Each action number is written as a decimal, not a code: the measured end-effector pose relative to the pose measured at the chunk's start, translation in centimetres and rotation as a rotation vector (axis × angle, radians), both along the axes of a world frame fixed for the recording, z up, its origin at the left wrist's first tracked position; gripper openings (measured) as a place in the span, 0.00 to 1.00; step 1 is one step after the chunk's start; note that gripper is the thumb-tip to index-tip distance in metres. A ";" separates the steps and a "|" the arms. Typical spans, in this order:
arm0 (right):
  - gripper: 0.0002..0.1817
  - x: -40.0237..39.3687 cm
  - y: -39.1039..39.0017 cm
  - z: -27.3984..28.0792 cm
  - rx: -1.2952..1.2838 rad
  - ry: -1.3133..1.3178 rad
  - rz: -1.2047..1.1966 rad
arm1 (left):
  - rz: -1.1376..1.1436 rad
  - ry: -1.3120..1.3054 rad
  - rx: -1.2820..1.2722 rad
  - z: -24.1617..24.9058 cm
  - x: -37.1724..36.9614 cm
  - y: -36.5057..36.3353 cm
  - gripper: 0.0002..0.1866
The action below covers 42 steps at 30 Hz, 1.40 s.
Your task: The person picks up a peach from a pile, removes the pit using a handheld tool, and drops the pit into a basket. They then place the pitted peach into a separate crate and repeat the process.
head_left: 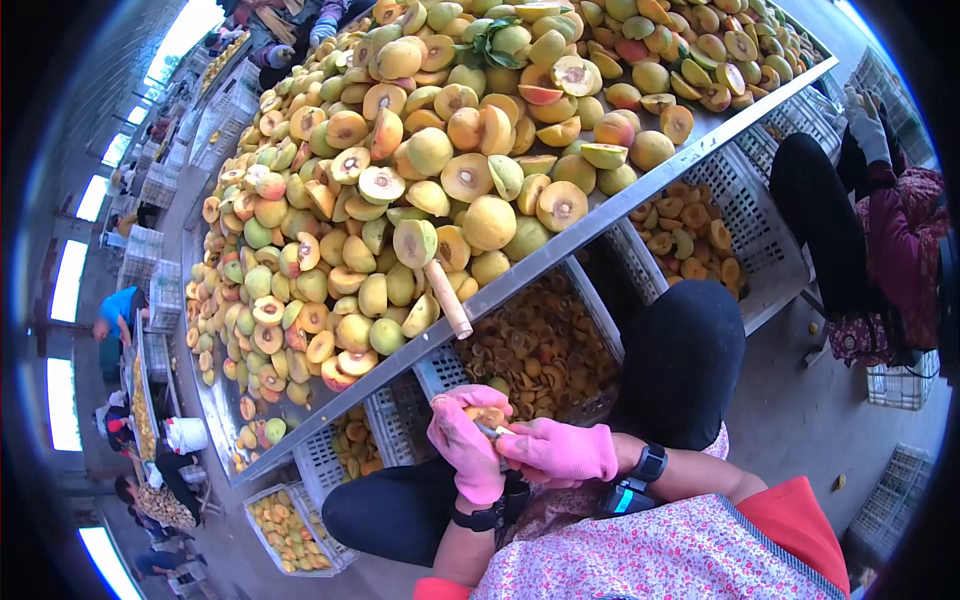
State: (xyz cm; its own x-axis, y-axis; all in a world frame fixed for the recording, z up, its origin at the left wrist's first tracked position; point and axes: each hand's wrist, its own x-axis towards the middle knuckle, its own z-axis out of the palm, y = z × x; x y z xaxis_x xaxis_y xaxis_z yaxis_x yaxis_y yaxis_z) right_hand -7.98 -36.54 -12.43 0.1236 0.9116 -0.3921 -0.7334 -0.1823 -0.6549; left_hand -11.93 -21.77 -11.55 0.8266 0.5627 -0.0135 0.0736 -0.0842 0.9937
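Observation:
Both of my hands wear pink gloves and meet above my lap, below the metal table edge. My left hand [468,445] is closed around a peach half [486,415], its orange cut side partly showing. Touching that fruit is a small metal tool [487,430], which my right hand [560,450] grips; most of its handle is hidden. On the metal table [600,215] lies a large heap of halved peaches [430,150], yellow, green and reddish. A wooden handle [448,299] sticks out of the heap over the table's edge.
Below the table stand a crate of peels and scraps [540,345], a crate of peach pieces [735,220] and another crate of fruit [290,530]. A person in dark red [900,260] sits at the right. Other people and a white bucket [186,435] are at the left.

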 end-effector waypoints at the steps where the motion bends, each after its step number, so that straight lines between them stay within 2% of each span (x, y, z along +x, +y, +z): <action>1: 0.25 0.3 -0.3 0.1 0.005 0.075 0.029 | 0.000 -0.001 -0.001 0.1 0.0 0.5 0.39; 3: 0.25 0.6 -0.6 -0.3 0.011 0.148 0.055 | -0.260 0.012 -0.185 0.2 0.0 1.5 0.40; 6: 0.26 -0.3 -0.2 -1.4 0.090 0.264 0.047 | -0.240 0.032 -0.168 0.1 0.1 1.5 0.41; 8: 0.26 -0.5 0.4 -1.3 0.020 -0.003 0.039 | -0.256 0.065 -0.163 0.1 0.2 1.8 0.41; 9: 0.26 -0.5 0.4 -1.3 0.019 -0.001 0.038 | -0.276 0.103 -0.182 0.1 0.2 1.9 0.41; 12: 0.25 -0.1 0.3 -1.2 0.006 0.149 0.108 | -0.306 0.096 -0.226 -0.3 0.1 2.2 0.41; 14: 0.25 0.0 0.3 -1.2 0.172 0.374 0.119 | -0.313 0.050 -0.253 -0.8 0.1 2.2 0.41; 16: 0.25 -0.3 0.4 -1.3 0.253 0.428 0.077 | -0.289 -0.113 -0.665 -1.0 0.6 1.6 0.39; 17: 0.25 -0.5 0.4 -1.3 0.335 0.485 0.038 | -0.286 -0.121 -0.672 -0.8 1.0 1.3 0.39; 18: 0.25 -0.4 0.2 -1.2 0.326 0.477 0.045 | -0.198 -0.109 -0.795 -0.3 1.5 1.0 0.38; 19: 0.25 -0.4 0.0 -1.1 0.355 0.477 -0.027 | -0.107 -0.096 -0.917 0.1 1.9 0.9 0.38; 20: 0.25 -0.3 -0.2 -1.1 0.384 0.479 -0.097 | -0.209 -0.153 -0.967 -1.8 1.7 2.3 0.38; 21: 0.25 -0.1 -0.5 -1.5 0.495 0.624 -0.183 | -0.198 -0.163 -0.968 -2.4 1.5 2.6 0.38; 23: 0.25 0.7 -0.4 -1.3 0.506 0.719 -0.433 | -0.005 -0.051 -1.011 -2.6 1.1 3.0 0.38; 24: 0.25 1.1 -0.1 -1.7 0.411 0.667 -0.532 | -0.084 -0.045 -1.000 -3.1 0.6 3.7 0.38; 25: 0.24 1.3 0.2 -2.6 0.312 0.614 -0.628 | -0.068 -0.043 -1.002 -2.9 0.3 4.0 0.38; 26: 0.22 1.3 0.2 -3.6 0.134 0.616 -0.647 | -0.069 0.018 -0.978 -2.5 0.1 4.3 0.36; 27: 0.22 1.0 0.2 -4.1 0.127 0.622 -0.634 | -0.070 0.077 -0.953 -2.3 -0.2 4.7 0.35; 29: 0.19 0.8 0.4 -4.2 -0.088 0.611 -0.658 | -0.064 0.157 -0.777 -2.0 -1.8 7.7 0.30; 31: 0.19 1.0 0.2 -3.1 -0.072 0.586 -0.639 | 0.011 0.159 -0.556 -0.2 -4.0 12.3 0.25; 32: 0.19 1.2 0.2 -2.6 -0.066 0.516 -0.681 | 0.049 0.316 -0.233 0.6 -5.3 15.0 0.23; 33: 0.19 1.5 0.2 -2.4 -0.056 0.445 -0.724 | 0.074 0.407 0.380 0.0 -7.4 18.4 0.23; 34: 0.19 1.7 0.3 -2.4 -0.051 0.419 -0.760 | 0.183 0.643 0.990 0.1 -8.6 19.2 0.25; 35: 0.19 1.8 0.4 -2.3 -0.055 0.419 -0.795 | 0.396 0.762 1.474 -0.4 -9.3 19.3 0.26; 37: 0.19 1.8 0.8 -2.4 -0.069 0.429 -0.810 | 0.154 0.824 1.119 -0.4 -9.9 18.6 0.25; 39: 0.19 1.4 1.2 -2.4 -0.072 0.412 -0.791 | -0.110 0.877 0.669 0.3 -6.3 13.9 0.17; 41: 0.18 1.4 1.3 -2.3 -0.070 0.384 -0.769 | -0.484 0.648 0.835 -6.6 -5.5 12.1 0.16; 42: 0.18 1.2 1.3 -2.1 -0.105 0.370 -0.770 | -0.456 0.869 0.630 -5.3 -2.0 8.5 0.19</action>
